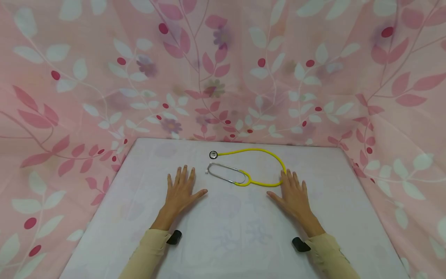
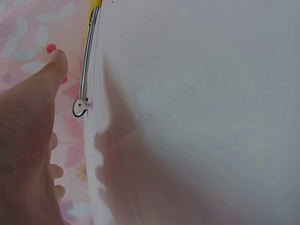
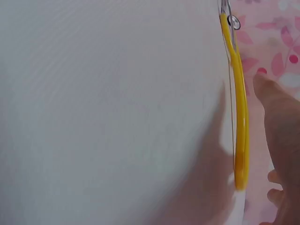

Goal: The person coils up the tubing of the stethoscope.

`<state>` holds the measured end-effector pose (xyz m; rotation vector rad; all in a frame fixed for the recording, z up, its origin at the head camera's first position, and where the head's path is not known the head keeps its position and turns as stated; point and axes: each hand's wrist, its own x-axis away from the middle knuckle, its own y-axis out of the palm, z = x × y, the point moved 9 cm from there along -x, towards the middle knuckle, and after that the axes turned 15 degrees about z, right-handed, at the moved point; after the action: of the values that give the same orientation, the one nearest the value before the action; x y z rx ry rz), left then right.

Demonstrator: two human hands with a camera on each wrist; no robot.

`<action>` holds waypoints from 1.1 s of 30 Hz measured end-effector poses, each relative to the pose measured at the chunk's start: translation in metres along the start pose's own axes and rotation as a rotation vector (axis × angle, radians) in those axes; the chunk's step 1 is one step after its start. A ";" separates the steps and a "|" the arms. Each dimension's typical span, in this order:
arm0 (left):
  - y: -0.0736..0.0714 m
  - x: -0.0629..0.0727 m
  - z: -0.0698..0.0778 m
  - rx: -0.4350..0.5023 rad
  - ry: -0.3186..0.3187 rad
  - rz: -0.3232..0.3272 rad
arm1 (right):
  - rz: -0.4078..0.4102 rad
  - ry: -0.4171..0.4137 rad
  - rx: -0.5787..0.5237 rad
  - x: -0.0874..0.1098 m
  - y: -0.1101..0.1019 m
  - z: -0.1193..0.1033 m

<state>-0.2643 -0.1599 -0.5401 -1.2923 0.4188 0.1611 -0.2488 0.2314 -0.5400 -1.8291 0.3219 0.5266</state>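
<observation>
A stethoscope with yellow tubing (image 1: 259,149) lies on the white-covered table, its tube curving out to the right. Its round chestpiece (image 1: 213,155) sits at the far left end, and the metal ear tubes (image 1: 223,179) lie just below that, eartips pointing left. My left hand (image 1: 180,193), fingers spread and straight, is to the left of the ear tubes and holds nothing. On the other side my right hand (image 1: 294,197) is also spread; its fingertips overlap the tubing's right bend in the head view. The right wrist view shows the yellow tubing (image 3: 240,117) beside the thumb.
The table (image 1: 230,236) has a pale cloth over it. Pink leaf-patterned fabric (image 1: 223,77) hangs behind it and along both sides. A small black device (image 1: 174,237) is on the left wrist, and another black device (image 1: 301,244) is on the right.
</observation>
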 end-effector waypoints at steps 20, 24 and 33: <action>0.029 -0.040 0.057 0.040 0.222 -0.057 | 0.018 -0.136 -0.128 -0.029 0.026 -0.074; 0.031 -0.049 0.067 0.124 0.281 -0.061 | 0.072 -0.206 -0.181 -0.033 0.017 -0.077; 0.044 -0.057 0.075 0.236 0.368 -0.120 | 0.106 -0.272 -0.286 -0.031 0.010 -0.073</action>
<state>-0.3154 -0.0697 -0.5413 -1.1097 0.6514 -0.2254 -0.2667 0.1578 -0.5144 -1.9905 0.1639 0.9242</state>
